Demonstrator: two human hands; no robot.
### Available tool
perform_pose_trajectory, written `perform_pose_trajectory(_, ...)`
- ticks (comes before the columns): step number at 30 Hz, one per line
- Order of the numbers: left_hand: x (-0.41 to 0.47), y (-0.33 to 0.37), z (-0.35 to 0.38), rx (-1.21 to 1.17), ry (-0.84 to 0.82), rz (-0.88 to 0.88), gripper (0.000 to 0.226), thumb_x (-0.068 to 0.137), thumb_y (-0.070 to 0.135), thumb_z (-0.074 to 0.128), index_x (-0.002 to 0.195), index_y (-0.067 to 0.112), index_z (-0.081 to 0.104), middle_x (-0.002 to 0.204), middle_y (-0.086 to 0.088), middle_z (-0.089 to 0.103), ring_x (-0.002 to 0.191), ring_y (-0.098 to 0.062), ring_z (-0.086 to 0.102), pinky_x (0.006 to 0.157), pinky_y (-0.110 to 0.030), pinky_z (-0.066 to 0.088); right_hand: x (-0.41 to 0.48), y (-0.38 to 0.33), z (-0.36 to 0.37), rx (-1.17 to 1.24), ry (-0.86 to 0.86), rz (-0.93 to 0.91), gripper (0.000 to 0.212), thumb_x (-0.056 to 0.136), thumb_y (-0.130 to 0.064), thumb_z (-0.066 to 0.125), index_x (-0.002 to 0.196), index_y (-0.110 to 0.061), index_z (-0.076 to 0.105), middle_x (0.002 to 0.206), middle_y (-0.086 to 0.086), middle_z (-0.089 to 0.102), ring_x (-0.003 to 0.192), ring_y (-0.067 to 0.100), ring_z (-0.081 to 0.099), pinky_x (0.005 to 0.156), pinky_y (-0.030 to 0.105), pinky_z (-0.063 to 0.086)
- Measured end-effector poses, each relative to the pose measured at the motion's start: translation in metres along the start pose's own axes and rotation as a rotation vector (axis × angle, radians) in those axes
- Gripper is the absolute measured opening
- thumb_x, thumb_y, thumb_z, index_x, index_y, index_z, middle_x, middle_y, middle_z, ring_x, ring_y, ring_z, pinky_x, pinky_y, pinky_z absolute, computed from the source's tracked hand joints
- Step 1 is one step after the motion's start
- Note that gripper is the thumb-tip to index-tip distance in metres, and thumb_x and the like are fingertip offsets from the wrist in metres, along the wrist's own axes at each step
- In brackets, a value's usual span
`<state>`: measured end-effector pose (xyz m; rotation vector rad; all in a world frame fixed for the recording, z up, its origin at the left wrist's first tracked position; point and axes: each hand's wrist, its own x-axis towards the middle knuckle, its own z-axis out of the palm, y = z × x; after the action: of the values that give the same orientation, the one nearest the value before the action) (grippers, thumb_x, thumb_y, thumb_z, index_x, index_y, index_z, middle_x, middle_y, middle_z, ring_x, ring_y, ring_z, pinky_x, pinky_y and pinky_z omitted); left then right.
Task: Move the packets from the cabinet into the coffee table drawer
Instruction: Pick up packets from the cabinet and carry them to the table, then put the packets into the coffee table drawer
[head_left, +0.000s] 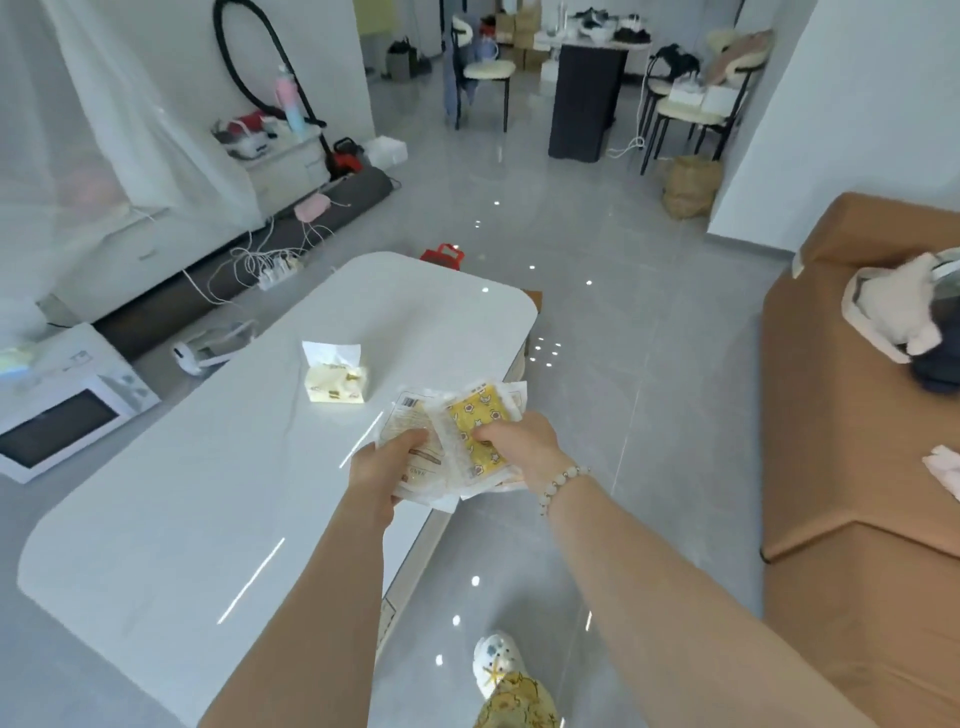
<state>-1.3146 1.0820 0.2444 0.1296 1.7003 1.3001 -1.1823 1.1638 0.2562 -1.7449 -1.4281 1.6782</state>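
Head view: a fan of packets (457, 441) is held in both hands just below the middle of the frame, over the right-hand edge of the white table (249, 467). The left grip (382, 470) is closed on the fan from 7 o'clock, its fingers curled over a pale packet (408, 415) that bears a barcode. The right grip (519, 449) is closed from 4 o'clock, and a yellow patterned packet (475, 434) is pinched by it at the near side. The yellow patterned packet is laid over the pale packet, and further clear-edged packets are seen behind them; how many cannot be told. A beaded bracelet (563, 480) is worn on the right wrist.

On the table, a tissue pack (335, 382) is seen at 10 o'clock from the packets, near them but apart, with a white sheet standing out of its top. On the grey floor (597, 364), a white microwave (67, 415) is set at 9 o'clock, and a power strip (272, 273) with white cables is laid at 11 o'clock, beyond the table. A red object (441, 255) is seen just past the table's far end at 12 o'clock. A brown sofa (857, 467) is placed at 3 o'clock. At 6 o'clock, a white shoe (491, 660) is planted on the floor beside the table.
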Motion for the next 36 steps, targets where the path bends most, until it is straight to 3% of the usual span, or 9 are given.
perform_pose_trajectory(6, 0.086, 0.035, 0.034, -0.144, 0.075, -0.093, 0.031, 0.081, 0.020, 0.071, 0.107, 0.006, 0.061, 0.087, -0.010, 0.068, 0.077, -0.025, 0.065, 0.064, -0.030, 0.053, 0.094, -0.058, 0.009, -0.199, -0.079, -0.006, 0.033, 0.078, -0.022, 0.068, 0.107, -0.006, 0.062, 0.090, 0.001, 0.061, 0.077, 0.014, 0.059, 0.053, 0.019, 0.042)
perform_pose_trajectory(11, 0.132, 0.049, 0.059, -0.190, 0.152, -0.129, 0.020, 0.079, 0.019, 0.073, 0.093, 0.008, 0.062, 0.079, -0.008, 0.065, 0.070, -0.022, 0.062, 0.060, -0.028, 0.050, 0.151, -0.077, 0.009, -0.249, -0.109, 0.015, 0.015, 0.078, -0.023, 0.068, 0.084, -0.013, 0.059, 0.078, -0.001, 0.057, 0.074, 0.016, 0.057, 0.061, 0.023, 0.044)
perform_pose_trajectory(14, 0.160, 0.037, 0.058, -0.242, 0.225, -0.163, 0.014, 0.079, 0.018, 0.074, 0.080, 0.010, 0.062, 0.075, -0.007, 0.065, 0.067, -0.021, 0.061, 0.056, -0.027, 0.046, 0.187, -0.071, 0.031, -0.322, -0.177, 0.019, 0.028, 0.076, -0.028, 0.069, 0.095, -0.010, 0.061, 0.087, 0.001, 0.062, 0.081, 0.018, 0.061, 0.057, 0.022, 0.043)
perform_pose_trajectory(17, 0.190, 0.012, 0.047, -0.300, 0.360, -0.199, 0.017, 0.078, 0.021, 0.075, 0.080, 0.010, 0.063, 0.076, -0.007, 0.066, 0.070, -0.024, 0.062, 0.057, -0.027, 0.045, 0.229, -0.056, 0.063, -0.410, -0.276, 0.031, 0.045, 0.076, -0.031, 0.068, 0.112, -0.008, 0.057, 0.103, 0.003, 0.062, 0.089, 0.019, 0.060, 0.050, 0.020, 0.039)
perform_pose_trajectory(22, 0.239, -0.035, 0.035, -0.346, 0.488, -0.267, 0.014, 0.078, 0.018, 0.074, 0.084, 0.009, 0.065, 0.076, -0.007, 0.068, 0.072, -0.024, 0.065, 0.067, -0.030, 0.050, 0.286, -0.013, 0.107, -0.473, -0.421, 0.065, 0.049, 0.076, -0.035, 0.072, 0.111, -0.007, 0.054, 0.102, 0.003, 0.060, 0.089, 0.018, 0.057, 0.056, 0.022, 0.040)
perform_pose_trajectory(26, 0.289, -0.063, 0.025, -0.345, 0.574, -0.271, 0.013, 0.079, 0.018, 0.074, 0.078, 0.014, 0.062, 0.073, -0.003, 0.066, 0.067, -0.018, 0.063, 0.059, -0.027, 0.048, 0.339, 0.027, 0.146, -0.468, -0.492, 0.049, 0.029, 0.078, -0.029, 0.071, 0.098, -0.012, 0.058, 0.098, 0.004, 0.064, 0.090, 0.021, 0.061, 0.066, 0.026, 0.044)
perform_pose_trajectory(30, 0.329, -0.105, 0.018, -0.345, 0.631, -0.290, 0.017, 0.076, 0.019, 0.076, 0.088, 0.013, 0.065, 0.079, -0.004, 0.067, 0.070, -0.020, 0.064, 0.060, -0.027, 0.048, 0.379, 0.076, 0.172, -0.517, -0.544, 0.021, 0.011, 0.080, -0.023, 0.069, 0.081, -0.020, 0.058, 0.097, 0.009, 0.066, 0.093, 0.027, 0.063, 0.078, 0.037, 0.049)
perform_pose_trajectory(33, 0.353, -0.134, 0.023, -0.380, 0.687, -0.290, 0.014, 0.076, 0.019, 0.076, 0.084, 0.017, 0.064, 0.076, -0.001, 0.066, 0.066, -0.016, 0.062, 0.057, -0.024, 0.046, 0.407, 0.099, 0.187, -0.526, -0.569, 0.042, 0.026, 0.079, -0.024, 0.070, 0.101, -0.014, 0.061, 0.101, 0.005, 0.065, 0.095, 0.024, 0.062, 0.074, 0.031, 0.048)
perform_pose_trajectory(36, 0.374, -0.156, 0.033, -0.425, 0.792, -0.292, 0.014, 0.077, 0.018, 0.076, 0.079, 0.020, 0.062, 0.075, 0.002, 0.064, 0.066, -0.014, 0.061, 0.056, -0.021, 0.046, 0.425, 0.112, 0.197, -0.583, -0.583, -0.017, 0.034, 0.080, -0.028, 0.070, 0.108, -0.011, 0.059, 0.100, 0.002, 0.062, 0.090, 0.020, 0.060, 0.064, 0.022, 0.041)
